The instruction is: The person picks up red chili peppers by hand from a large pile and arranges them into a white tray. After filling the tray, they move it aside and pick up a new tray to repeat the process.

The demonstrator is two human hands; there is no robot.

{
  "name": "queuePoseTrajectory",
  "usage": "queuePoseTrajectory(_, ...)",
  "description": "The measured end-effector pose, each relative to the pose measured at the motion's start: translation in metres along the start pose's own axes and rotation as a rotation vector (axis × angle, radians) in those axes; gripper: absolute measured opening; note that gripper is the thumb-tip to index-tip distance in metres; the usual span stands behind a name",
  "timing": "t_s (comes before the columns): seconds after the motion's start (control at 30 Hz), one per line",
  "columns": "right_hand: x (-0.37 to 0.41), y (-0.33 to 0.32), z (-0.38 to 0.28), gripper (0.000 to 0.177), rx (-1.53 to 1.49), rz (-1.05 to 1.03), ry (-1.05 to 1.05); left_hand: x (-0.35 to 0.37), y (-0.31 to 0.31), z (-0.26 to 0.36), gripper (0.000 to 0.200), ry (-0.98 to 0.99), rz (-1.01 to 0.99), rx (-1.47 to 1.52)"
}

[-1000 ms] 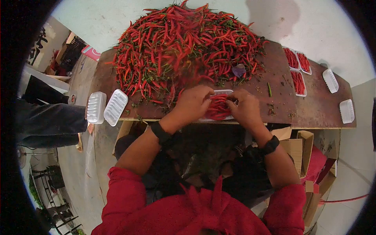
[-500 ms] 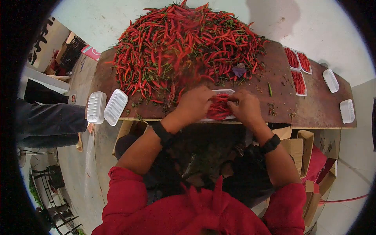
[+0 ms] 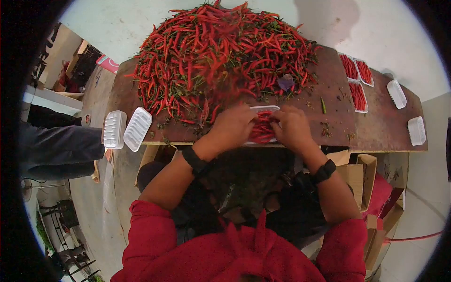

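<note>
A white foam tray (image 3: pixel 266 108) filled with red chili peppers (image 3: pixel 261 129) sits at the table's front edge, between my hands. My left hand (image 3: pixel 231 123) is over its left side, with curled fingers closed on the peppers' ends. From the right, my right hand (image 3: pixel 293 125) bends over the tray, thumb and fingers closed against the peppers. My fingers hide both ends of the peppers and much of the tray's sides. Right behind the tray rises a large heap of red chili peppers (image 3: pixel 221 51) with green stems.
Filled pepper trays (image 3: pixel 358 97) stand at the right, with empty white trays (image 3: pixel 397 94) farther along. More empty trays (image 3: pixel 115 130) lie at the left edge. A green chili (image 3: pixel 323 105) lies on the brown table (image 3: pixel 338 124). Cardboard boxes (image 3: pixel 369 183) are below; another person's legs (image 3: pixel 63 143) are at left.
Both hands have shifted slightly around the tray, and my right fingers are now more curled over the peppers. The tray stays in nearly the same place.
</note>
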State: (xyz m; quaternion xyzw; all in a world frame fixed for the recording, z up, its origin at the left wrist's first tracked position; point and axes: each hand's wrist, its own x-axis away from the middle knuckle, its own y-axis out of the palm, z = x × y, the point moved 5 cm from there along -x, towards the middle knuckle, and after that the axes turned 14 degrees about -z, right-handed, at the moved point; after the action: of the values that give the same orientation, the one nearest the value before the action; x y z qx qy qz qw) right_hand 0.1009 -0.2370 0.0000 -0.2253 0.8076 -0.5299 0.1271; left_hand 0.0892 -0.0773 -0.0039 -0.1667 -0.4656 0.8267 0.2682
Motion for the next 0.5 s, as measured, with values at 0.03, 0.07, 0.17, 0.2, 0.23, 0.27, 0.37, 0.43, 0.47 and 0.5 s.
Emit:
queuePoseTrajectory(0.03,0.000,-0.001,-0.002,0.018,0.017,0.024,-0.025,0.000,0.000,-0.001,0.028,0.001,-0.001,0.000)
queuePoseTrajectory(0.07,0.001,-0.005,-0.001,0.018,0.017,0.024,-0.024,0.000,0.001,-0.003,0.029,0.011,-0.005,0.005)
queuePoseTrajectory(0.17,0.004,-0.021,-0.004,0.020,-0.035,-0.020,-0.033,0.000,-0.002,-0.001,0.030,0.010,-0.050,0.007)
queuePoseTrajectory(0.2,0.006,-0.022,-0.001,0.020,-0.062,-0.053,-0.047,0.000,-0.001,0.000,0.031,0.001,-0.094,0.005)
queuePoseTrajectory(0.23,0.007,-0.022,0.000,0.020,-0.088,-0.084,-0.059,0.000,0.001,0.001,0.031,0.001,-0.094,0.005)
queuePoseTrajectory(0.27,0.008,-0.020,0.003,0.020,-0.088,-0.084,-0.058,0.000,0.003,0.003,0.027,0.051,-0.043,0.029)
queuePoseTrajectory(0.37,0.009,-0.006,0.005,0.021,0.032,-0.186,-0.061,0.002,0.005,0.012,0.028,0.136,0.004,0.055)
queuePoseTrajectory(0.43,0.012,-0.008,-0.007,0.021,0.037,-0.100,-0.204,0.002,0.006,0.014,0.030,0.172,0.001,0.058)
queuePoseTrajectory(0.47,0.012,-0.007,-0.007,0.021,0.037,-0.099,-0.203,0.002,0.006,0.014,0.029,0.190,0.002,0.037)
queuePoseTrajectory(0.5,0.013,-0.006,-0.007,0.020,0.011,-0.097,-0.221,0.002,0.005,0.015,0.029,0.208,0.004,0.017)
